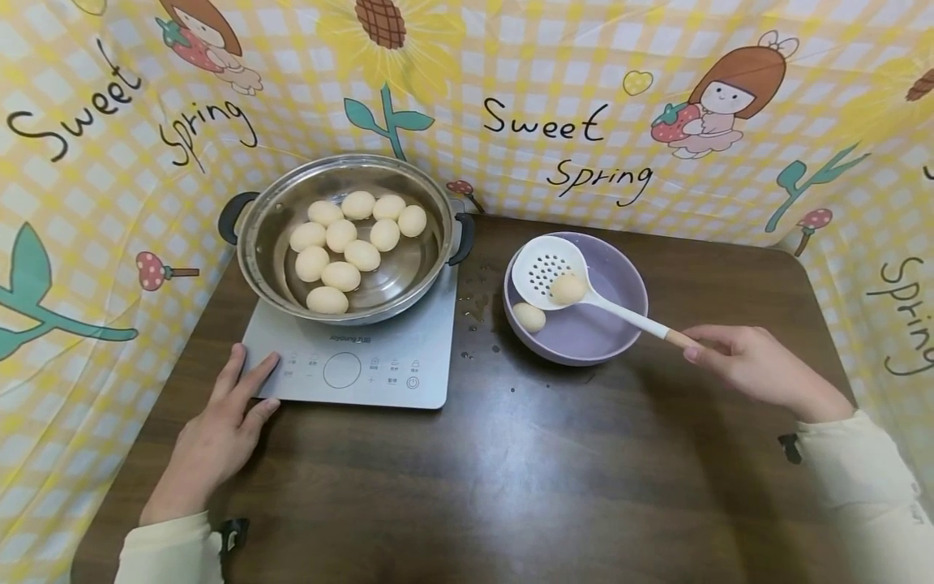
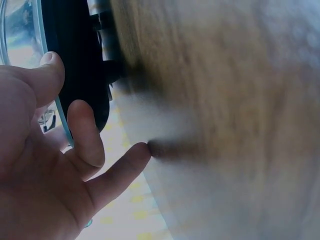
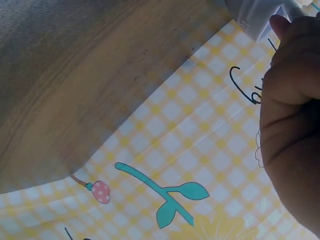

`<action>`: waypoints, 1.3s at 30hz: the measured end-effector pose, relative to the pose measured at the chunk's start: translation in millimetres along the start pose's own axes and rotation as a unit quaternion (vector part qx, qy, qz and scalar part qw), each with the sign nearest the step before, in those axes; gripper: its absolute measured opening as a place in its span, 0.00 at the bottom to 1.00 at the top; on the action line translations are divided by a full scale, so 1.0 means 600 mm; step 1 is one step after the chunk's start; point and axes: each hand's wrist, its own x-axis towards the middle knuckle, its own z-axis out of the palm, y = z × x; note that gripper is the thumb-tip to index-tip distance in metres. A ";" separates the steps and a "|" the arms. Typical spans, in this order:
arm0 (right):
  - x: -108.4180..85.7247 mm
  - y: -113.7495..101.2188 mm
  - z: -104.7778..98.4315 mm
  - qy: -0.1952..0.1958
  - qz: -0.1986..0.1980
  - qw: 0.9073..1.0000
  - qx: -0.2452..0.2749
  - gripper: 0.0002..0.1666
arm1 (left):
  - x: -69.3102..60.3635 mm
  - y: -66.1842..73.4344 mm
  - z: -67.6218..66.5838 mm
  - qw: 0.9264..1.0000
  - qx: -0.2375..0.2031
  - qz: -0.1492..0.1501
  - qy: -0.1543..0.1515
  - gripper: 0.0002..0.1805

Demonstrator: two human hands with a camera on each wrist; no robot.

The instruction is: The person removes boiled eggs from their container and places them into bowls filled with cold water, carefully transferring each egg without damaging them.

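Note:
My right hand [image 1: 751, 365] grips the wooden end of a white slotted spoon [image 1: 623, 314]. The spoon's perforated head, with one pale egg [image 1: 568, 289] on it, is over the purple bowl [image 1: 616, 268]. Another egg [image 1: 529, 317] lies in the bowl by its left wall. My left hand [image 1: 219, 438] rests with spread fingers at the front left corner of a grey induction cooker [image 1: 409, 345]. In the left wrist view, this hand's thumb and a finger [image 2: 85, 125] touch the cooker's edge. A steel pot [image 1: 394, 288] on the cooker holds several eggs [image 1: 341, 237].
Two black handles stick out from the pot's sides. Water drops [image 1: 477, 308] dot the dark wooden table [image 1: 511, 478] between cooker and bowl. A yellow checked cloth [image 1: 511, 49] stands as a wall behind the table and along both sides.

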 end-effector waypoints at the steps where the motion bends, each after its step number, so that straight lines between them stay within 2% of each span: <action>1: 0.000 0.002 0.002 0.010 -0.009 1.000 -0.014 0.17 | 0.000 0.000 0.000 1.000 0.000 -0.001 -0.001 0.34; 6: -0.002 0.011 0.008 0.044 -0.035 0.997 -0.045 0.16 | 0.001 -0.002 0.001 1.000 0.000 -0.003 -0.008 0.34; 11: -0.002 0.014 0.010 0.066 -0.047 0.995 -0.054 0.16 | -0.001 -0.002 0.002 1.000 0.001 -0.002 -0.005 0.34; 21: -0.004 0.016 0.013 0.119 -0.039 0.991 -0.052 0.17 | -0.003 -0.002 0.002 1.000 -0.002 0.000 0.002 0.34; 39: -0.006 0.021 0.015 0.137 -0.031 0.989 -0.047 0.18 | -0.004 -0.001 0.002 1.000 -0.009 -0.005 0.004 0.33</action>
